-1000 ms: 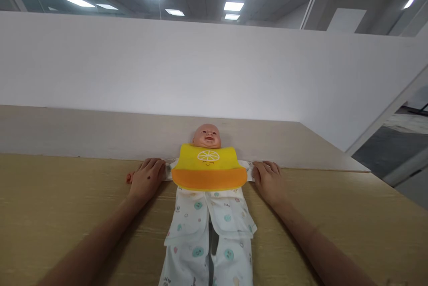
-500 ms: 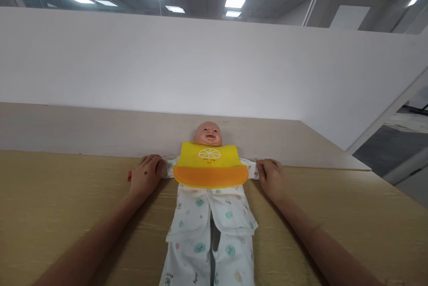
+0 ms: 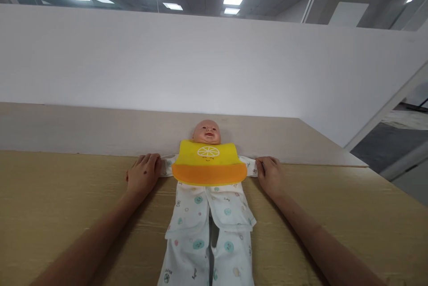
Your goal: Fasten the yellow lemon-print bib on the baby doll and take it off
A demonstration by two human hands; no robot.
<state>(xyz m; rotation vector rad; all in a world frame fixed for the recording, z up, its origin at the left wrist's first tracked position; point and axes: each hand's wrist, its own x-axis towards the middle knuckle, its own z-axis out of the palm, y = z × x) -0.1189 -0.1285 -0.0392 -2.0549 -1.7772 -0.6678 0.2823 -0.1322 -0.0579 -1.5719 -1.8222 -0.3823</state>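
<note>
A baby doll (image 3: 207,132) lies on its back in the middle, head toward the wall and arms stretched out sideways. It wears a white printed outfit (image 3: 190,214) with a wrap top and trousers. Over its chest lies a yellow bib (image 3: 207,154) with a citrus slice, a smiling face and an orange pocket along the bottom. My left hand (image 3: 144,173) is closed around the doll's arm at the sleeve end on the left. On the other side, my right hand (image 3: 270,173) closes on the opposite sleeve end, hiding the doll's hand there.
The doll rests on a tan tabletop (image 3: 60,205), its head over a greyish strip (image 3: 100,132) at the back. A white partition (image 3: 200,63) with glass above rises behind. To the right, past the table's edge, the floor (image 3: 377,143) shows.
The view has shifted very slightly, so everything sits a few pixels higher and to the left. Both hands keep the same hold on the doll's arms.
</note>
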